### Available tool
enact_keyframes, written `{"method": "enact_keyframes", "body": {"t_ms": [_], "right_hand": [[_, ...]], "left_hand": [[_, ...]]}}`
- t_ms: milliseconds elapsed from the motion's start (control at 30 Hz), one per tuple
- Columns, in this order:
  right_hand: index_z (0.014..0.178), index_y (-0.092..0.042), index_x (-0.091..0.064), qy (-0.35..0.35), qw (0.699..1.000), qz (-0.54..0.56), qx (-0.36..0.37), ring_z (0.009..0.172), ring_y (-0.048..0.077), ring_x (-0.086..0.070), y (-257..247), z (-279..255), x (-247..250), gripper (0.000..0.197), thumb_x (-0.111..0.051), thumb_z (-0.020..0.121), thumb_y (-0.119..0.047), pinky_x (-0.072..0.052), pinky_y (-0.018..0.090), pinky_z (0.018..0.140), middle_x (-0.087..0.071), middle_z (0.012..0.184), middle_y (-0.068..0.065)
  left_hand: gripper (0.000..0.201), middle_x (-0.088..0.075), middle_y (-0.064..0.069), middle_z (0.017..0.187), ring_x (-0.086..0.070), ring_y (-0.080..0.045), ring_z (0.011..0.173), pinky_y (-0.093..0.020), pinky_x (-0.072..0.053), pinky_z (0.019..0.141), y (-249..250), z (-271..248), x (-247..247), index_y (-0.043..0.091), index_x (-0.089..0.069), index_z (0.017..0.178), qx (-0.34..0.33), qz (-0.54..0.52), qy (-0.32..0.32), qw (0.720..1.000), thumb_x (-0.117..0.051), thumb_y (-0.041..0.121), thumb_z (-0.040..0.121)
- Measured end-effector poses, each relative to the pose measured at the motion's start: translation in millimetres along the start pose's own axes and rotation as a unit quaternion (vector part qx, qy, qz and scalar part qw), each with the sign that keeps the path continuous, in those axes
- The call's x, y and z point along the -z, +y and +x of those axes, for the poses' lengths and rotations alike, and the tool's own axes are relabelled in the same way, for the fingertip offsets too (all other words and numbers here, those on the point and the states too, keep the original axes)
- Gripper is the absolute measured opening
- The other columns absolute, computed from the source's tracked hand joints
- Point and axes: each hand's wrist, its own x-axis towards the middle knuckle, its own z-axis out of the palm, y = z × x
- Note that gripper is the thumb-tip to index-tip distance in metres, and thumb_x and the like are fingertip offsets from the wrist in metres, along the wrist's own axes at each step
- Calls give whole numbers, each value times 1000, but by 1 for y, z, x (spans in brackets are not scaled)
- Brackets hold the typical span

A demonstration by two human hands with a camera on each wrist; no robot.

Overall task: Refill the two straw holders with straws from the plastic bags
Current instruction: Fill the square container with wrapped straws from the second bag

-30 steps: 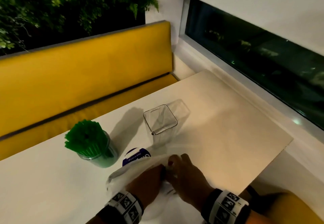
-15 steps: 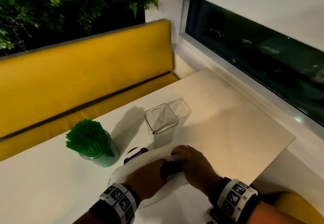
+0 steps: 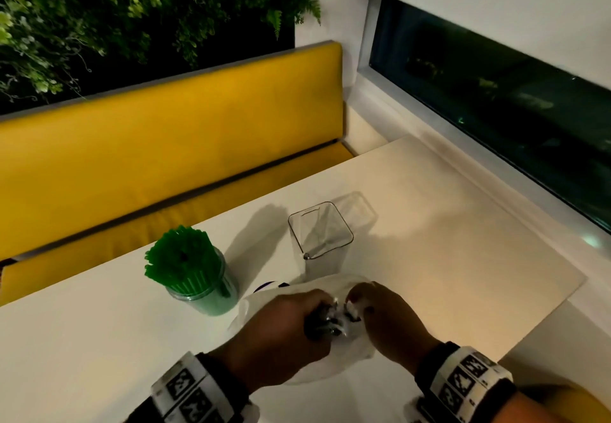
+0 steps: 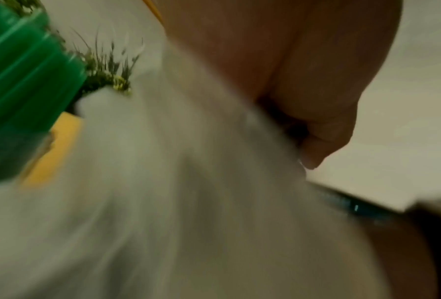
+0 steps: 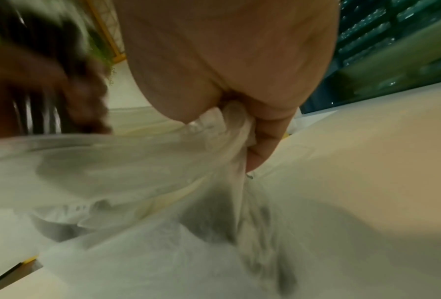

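Hands. The left hand [image 3: 281, 326] is curled tight around a dark bundle of black straws [image 3: 322, 321] at the mouth of the white plastic bag [image 3: 334, 361]. The right hand [image 3: 385, 315] pinches a gather of the bag's film between thumb and fingers; the right wrist view shows the film bunched in that pinch. Both hands sit low over the table [image 3: 463, 273], just in front of the empty holder.

Risks, as judged.
- Thin film under opposed pull: it may tear, or the bag may slip from the pinch and drag along with the bundle.
- Loose bundle: straws at its edge may slide out of the fist and scatter on the table.
- Square holder close ahead and light: a knock from a knuckle or from the bag could tip it.
- Wrist views are blurred, so how much of the bundle is clear of the bag cannot be told.

Containers.
- Round clear holder [image 3: 211, 293], left: packed with green straws [image 3: 180, 254], upright, fanned at the top.
- Square clear holder [image 3: 320, 240], centre: upright, holds no straws.
- White plastic bag: on the table under both hands; contents beyond the gripped bundle not visible.
- A purple-and-white item [image 3: 269, 286] shows partly behind the bag; what it is cannot be told.
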Motion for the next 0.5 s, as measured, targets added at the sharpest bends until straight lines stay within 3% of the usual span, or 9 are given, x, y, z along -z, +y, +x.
{"method": "enact_keyframes", "body": {"t_ms": [100,167,233,300,400,500], "right_hand": [[105,-34,-60,3,999,-26,25,107,15,-55,2,0,-8,39,-40,88,-5,-42,22,92,-57,114,-11],[102,-33,-60,4,999,-28,41,98,13,-55,2,-2,-11,36,-41,89,-5,-41,19,86,-57,107,-11],[101,-32,-60,0,999,-29,41,96,12,-54,3,-5,-13,34,-42,90,-6,-44,20,87,-58,107,-9],[102,-32,-60,-13,999,-29,40,98,12,-55,3,-7,-12,34,-42,89,-5,-44,21,89,-59,109,-8],[96,-34,-58,-36,998,-12,41,98,10,-53,5,-10,-11,39,-42,83,-1,-41,20,86,-57,108,-10],[89,-40,-52,-30,999,-13,42,97,9,-55,7,-10,-11,40,-41,80,-3,-45,23,87,-58,106,-11]], "left_hand": [[19,-74,5,89,-71,-12,87,-33,-58,80,50,-7,51,26,-71,94,-68,-210,97,971,-76,23,76],[18,-75,2,84,-72,-17,87,-33,-57,81,77,1,93,26,-72,86,-154,-299,230,913,-75,15,72],[20,-70,1,81,-67,-23,85,-37,-55,82,82,21,125,23,-69,87,-231,-383,326,833,-66,5,79],[16,-66,-5,84,-63,-27,86,-38,-52,80,66,55,132,15,-64,92,-221,-433,362,795,-62,-1,87],[13,-70,-4,90,-66,-20,89,-31,-52,82,26,105,98,15,-66,93,-89,-430,389,810,-68,3,87],[20,-74,4,96,-68,-7,85,-21,-53,74,-11,132,54,15,-69,105,48,-411,339,845,-72,6,87]]}}
